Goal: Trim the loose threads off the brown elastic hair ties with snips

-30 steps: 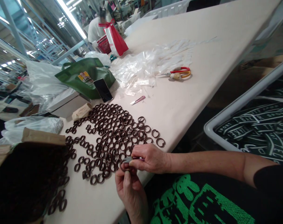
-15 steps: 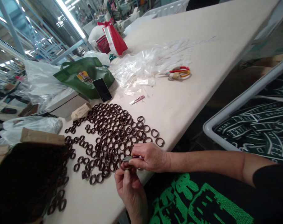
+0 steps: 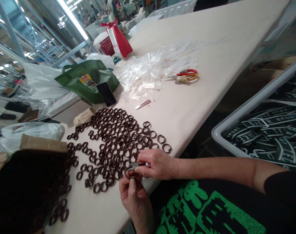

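My left hand [image 3: 135, 198] pinches a dark brown elastic ring [image 3: 131, 175] at the near table edge. My right hand [image 3: 155, 163] is closed on small thread snips [image 3: 135, 165], whose tips sit at that ring. Beyond the hands, several more brown rings [image 3: 116, 143] lie spread over the cream table [image 3: 187, 107]. To the left, an open brown paper bag [image 3: 28, 182] holds a dark heap of the same rings.
A second pair of pink snips [image 3: 143, 104] lies past the rings, with red-and-yellow scissors [image 3: 187, 75] farther back. Clear plastic bags [image 3: 150, 66], a phone [image 3: 107, 94], a green bag [image 3: 87, 79] and a red bag [image 3: 118, 40] stand behind. A bin of printed black bands [image 3: 267, 123] is right.
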`<state>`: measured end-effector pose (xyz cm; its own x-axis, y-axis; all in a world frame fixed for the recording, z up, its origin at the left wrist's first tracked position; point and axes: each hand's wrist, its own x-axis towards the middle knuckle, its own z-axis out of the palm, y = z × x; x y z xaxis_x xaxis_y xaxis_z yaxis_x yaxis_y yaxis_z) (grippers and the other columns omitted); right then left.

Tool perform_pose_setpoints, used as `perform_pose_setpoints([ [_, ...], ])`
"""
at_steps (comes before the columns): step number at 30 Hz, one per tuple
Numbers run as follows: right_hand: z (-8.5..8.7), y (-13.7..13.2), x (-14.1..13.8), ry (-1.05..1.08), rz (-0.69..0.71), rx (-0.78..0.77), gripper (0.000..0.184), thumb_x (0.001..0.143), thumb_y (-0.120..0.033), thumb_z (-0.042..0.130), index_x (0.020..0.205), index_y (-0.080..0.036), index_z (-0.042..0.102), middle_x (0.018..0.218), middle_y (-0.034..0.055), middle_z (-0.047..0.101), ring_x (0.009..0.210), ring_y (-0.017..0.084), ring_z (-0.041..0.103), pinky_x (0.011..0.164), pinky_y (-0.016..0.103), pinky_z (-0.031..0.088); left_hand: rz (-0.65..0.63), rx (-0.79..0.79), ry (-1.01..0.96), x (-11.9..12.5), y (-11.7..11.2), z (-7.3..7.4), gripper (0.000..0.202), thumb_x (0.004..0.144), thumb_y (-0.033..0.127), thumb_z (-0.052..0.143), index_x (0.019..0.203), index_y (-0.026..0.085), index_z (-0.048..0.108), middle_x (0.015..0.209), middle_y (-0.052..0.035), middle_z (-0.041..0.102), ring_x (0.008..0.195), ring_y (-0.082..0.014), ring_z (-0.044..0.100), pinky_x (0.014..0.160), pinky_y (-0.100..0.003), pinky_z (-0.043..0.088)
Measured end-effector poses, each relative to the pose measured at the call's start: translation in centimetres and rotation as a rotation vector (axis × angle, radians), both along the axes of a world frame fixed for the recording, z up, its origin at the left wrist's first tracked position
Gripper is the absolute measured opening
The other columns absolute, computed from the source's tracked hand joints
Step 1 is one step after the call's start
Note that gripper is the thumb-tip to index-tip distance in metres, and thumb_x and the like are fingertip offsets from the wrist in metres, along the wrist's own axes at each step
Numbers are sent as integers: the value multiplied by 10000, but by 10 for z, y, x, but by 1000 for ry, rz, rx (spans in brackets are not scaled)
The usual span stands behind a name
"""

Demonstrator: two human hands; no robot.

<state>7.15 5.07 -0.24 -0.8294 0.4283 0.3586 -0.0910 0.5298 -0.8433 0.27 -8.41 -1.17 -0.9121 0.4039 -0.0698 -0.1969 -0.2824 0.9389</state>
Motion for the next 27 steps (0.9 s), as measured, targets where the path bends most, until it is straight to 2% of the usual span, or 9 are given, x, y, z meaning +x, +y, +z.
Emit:
perform_pose_setpoints([
  [4,-2,-1,0,24,4,40,321,948,-390,560,726,-160,544,718,3,517,673,123,469,620,241,350,11,-3,-10,-1,-1,0,157,772,287,758,761,190,635,903,14,662,862,-119,607,780,-234,505],
  [7,-3,-1,0,25,33,-17,320,948,-392,555,733,-154,561,720,5,529,668,118,470,624,234,360,1,5,-28,-1,-2,-1,159,768,283,757,757,188,630,908,14,660,866,-119,607,803,-242,506],
  [14,-6,0,0,-107,234,-454,360,944,-425,542,755,-127,612,681,-11,571,604,81,476,560,185,369,-1,-9,-12,-2,-3,0,155,761,296,749,756,193,633,890,11,659,831,-128,611,789,-259,511],
  [16,-7,1,0,-126,271,-530,381,940,-448,543,765,-119,621,664,-15,568,594,79,469,551,183,367,-11,-12,-6,-2,-4,0,160,761,306,751,757,197,633,887,14,660,837,-125,612,798,-258,513],
  [19,-6,3,0,-128,266,-501,393,942,-450,537,753,-116,622,663,-12,571,590,79,467,551,186,368,-28,-7,-8,-2,-4,0,174,763,318,755,756,199,629,881,19,660,834,-118,611,817,-257,512],
  [24,-1,7,1,-36,188,-251,356,941,-395,546,703,-134,593,682,-5,559,628,89,477,615,209,384,-26,-6,-10,-2,-4,-2,172,766,318,755,758,198,631,886,17,658,833,-119,614,826,-268,514],
  [27,-1,9,1,-33,125,-322,398,956,-440,513,693,-144,551,645,-20,506,604,88,444,585,209,360,-18,-1,-44,-2,-5,-1,170,756,300,763,750,197,629,888,19,666,834,-119,616,815,-265,514],
])
